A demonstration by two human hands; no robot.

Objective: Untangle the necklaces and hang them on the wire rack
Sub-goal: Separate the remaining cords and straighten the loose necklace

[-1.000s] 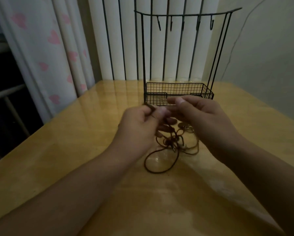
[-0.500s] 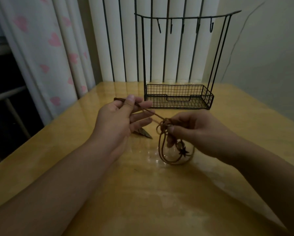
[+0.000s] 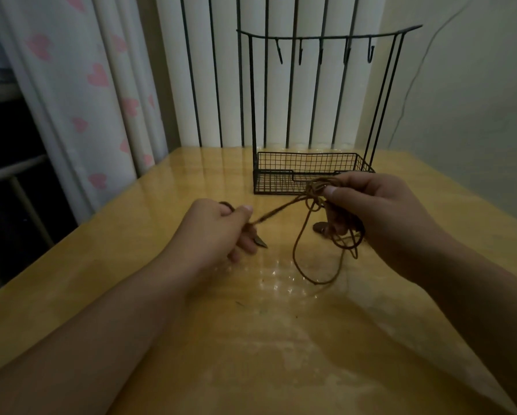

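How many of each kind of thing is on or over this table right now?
Wire rack: 1
Hooks on its top bar: 5
Tangle of brown cords: 1; separate necklaces cannot be counted
Hands: 2, left hand and right hand
Total: 9

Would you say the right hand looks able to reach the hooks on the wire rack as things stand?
Probably yes: nothing stands between the right hand and the hooks, which hang bare above the basket. But that hand is still pinching the tangled cords.

Left hand (image 3: 218,227), right hand (image 3: 371,211) pinched closed
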